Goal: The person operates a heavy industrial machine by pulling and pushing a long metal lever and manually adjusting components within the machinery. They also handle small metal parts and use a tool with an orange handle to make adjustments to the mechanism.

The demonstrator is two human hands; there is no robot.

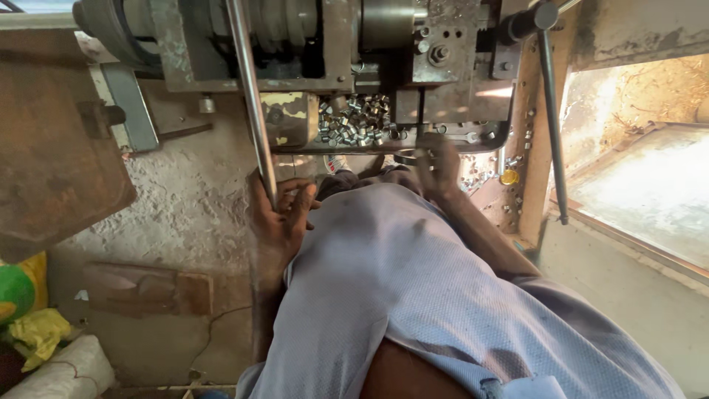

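Up at twelve o'clock sits a big grimy metal machine (310,44), taking up most of the top edge, with a rough plastered wall (185,199) below it running toward eight o'clock. Next down in size is the person's own pale blue shirt (413,295), filling the middle and the five o'clock corner. A long steel lever bar (249,96) drops from the machine at about eleven o'clock, and the left hand (279,222) is curled around its lower end, fingers wrapped, gripping it firmly. A second thinner rod (552,125) hangs at two o'clock, well apart from both hands. Under the machine there's a shallow metal tray (487,140) holding a heap of small shiny metal pieces (358,122). The right hand (437,166) is just below that tray's edge, at around one o'clock from centre, but it's blurred, so I can't tell how open it is or whether it's got anything in it.
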